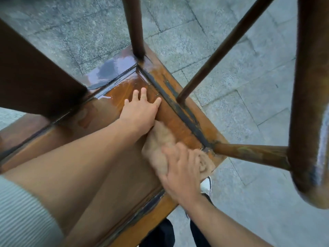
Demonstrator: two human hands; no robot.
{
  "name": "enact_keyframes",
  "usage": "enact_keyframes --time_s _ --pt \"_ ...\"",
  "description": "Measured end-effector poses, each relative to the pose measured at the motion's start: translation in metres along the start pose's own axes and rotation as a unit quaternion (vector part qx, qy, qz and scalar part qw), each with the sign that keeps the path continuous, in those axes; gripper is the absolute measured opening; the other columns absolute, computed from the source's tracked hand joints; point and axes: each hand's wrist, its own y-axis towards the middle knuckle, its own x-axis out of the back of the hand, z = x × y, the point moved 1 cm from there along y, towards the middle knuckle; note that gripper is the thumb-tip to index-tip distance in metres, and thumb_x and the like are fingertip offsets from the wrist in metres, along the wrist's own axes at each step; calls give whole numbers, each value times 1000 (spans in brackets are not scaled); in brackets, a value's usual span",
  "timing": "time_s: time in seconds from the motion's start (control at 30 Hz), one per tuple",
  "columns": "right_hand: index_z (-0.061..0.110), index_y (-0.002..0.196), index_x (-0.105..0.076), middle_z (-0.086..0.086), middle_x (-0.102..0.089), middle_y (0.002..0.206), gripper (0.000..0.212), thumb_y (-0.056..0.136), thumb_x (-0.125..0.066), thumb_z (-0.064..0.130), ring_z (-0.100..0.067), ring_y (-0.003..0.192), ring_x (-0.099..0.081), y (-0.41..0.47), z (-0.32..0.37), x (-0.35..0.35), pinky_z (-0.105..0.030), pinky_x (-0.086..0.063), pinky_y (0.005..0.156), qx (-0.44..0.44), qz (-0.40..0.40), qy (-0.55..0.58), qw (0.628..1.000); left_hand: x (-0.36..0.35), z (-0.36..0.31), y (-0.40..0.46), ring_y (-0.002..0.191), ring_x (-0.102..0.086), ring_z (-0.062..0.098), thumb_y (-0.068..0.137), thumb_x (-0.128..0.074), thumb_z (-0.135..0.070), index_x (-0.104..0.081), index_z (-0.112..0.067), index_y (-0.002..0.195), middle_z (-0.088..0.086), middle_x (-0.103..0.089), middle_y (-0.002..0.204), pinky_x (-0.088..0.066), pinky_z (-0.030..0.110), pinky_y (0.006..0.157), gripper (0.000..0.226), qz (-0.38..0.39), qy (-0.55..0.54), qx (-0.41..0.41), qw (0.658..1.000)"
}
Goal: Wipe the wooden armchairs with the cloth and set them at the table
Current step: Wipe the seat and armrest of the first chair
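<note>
1. Floor (231,50): grey stone paving slabs with visible joints, filling the upper and right parts of the frame.
2. Wooden armchair (178,120): seen from above at frame centre. The worn brown seat panel shines wet toward its far corner, and its dark frame joints show chipped finish.
3. Armrest (309,104): a curved rail at the right edge, carried by round spindles (220,49) rising from the seat frame.
4. Left hand (140,111): grip open, fingers spread flat and pressed on the seat at centre frame.
5. Cloth (160,148): tan, bunched, lying on the seat just below the left hand.
6. Right hand (179,173): fingers laid over the cloth at lower centre; motion blur hides whether they curl round it.
7. Shoe (206,186): white with dark trim, on the floor beside the seat edge.
8. Writing or labels: none legible.
</note>
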Motion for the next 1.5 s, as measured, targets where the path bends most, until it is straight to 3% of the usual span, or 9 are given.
enact_keyframes --time_s 0.37,0.43,0.57,0.63,0.73,0.9,1.07,1.27,1.5 --pt "38 140 -48 -8 -50 135 65 80 -73 35 -36 104 -49 -26 -44 2 -52 -43 85 -247 -13 -16 969 -1 -4 3 148 -1 48 89 -68 -48 -11 -30 157 27 4 162 -27 64 113 91 24 8 -2 1000" --pt "34 142 -45 -8 -49 135 60 86 -65 41 -35 101 -49 -50 -18 -2 -49 -40 83 -175 1 -13 984 -2 -4 0 149 -1 46 90 -66 -49 -10 -31 157 25 5 163 -26 63 113 90 18 6 2 1000" --pt "30 141 -46 -7 -47 131 69 75 -60 42 -29 91 -50 -86 -7 0 -42 -42 74 231 115 17 966 -1 6 -14 151 -2 38 95 -57 -51 -15 -32 156 17 3 165 -23 56 116 77 5 -14 -1 1000" --pt "24 136 -47 -7 -46 122 77 65 -72 33 -27 88 -46 -55 -26 4 -41 -44 71 217 103 -12 971 4 10 -22 149 -15 37 98 -50 -47 -31 -23 152 18 -12 164 -25 52 117 62 -23 -39 -10 999" --pt "16 129 -48 -16 -49 119 57 77 -64 34 -34 88 -46 21 -35 7 -46 -44 73 -17 -5 -18 1000 0 20 -51 136 -38 37 98 -47 -41 -49 -10 137 19 -44 147 -32 48 112 50 -100 -70 5 992" --pt "21 138 -45 -18 -50 126 61 89 -59 54 -38 98 -50 102 27 -6 -49 -43 80 -69 -34 -44 996 -48 35 -129 145 -24 35 99 -47 -37 -41 -8 144 19 -31 155 -21 50 118 53 -192 -134 149 961" --pt "26 137 -48 -12 -47 130 61 82 -57 51 -36 94 -48 60 92 -17 -46 -42 76 274 76 -24 958 -100 44 -222 147 -18 39 99 -50 -29 -38 -3 146 24 -26 157 -17 52 120 55 -203 -254 379 866" --pt "18 143 -43 -20 -41 141 60 91 -60 40 -45 117 -45 197 90 -21 -53 -40 100 46 13 -62 997 -135 78 -265 149 -15 33 101 -43 -38 -38 -14 149 16 -26 160 -17 52 121 53 -231 -248 424 840" --pt "31 139 -42 -13 -46 138 63 79 -51 47 -38 102 -45 104 128 -33 -49 -41 84 399 82 -20 913 -103 177 -222 151 -8 29 105 -24 -47 -27 -31 155 8 -10 166 -19 51 119 52 -161 -222 426 862"
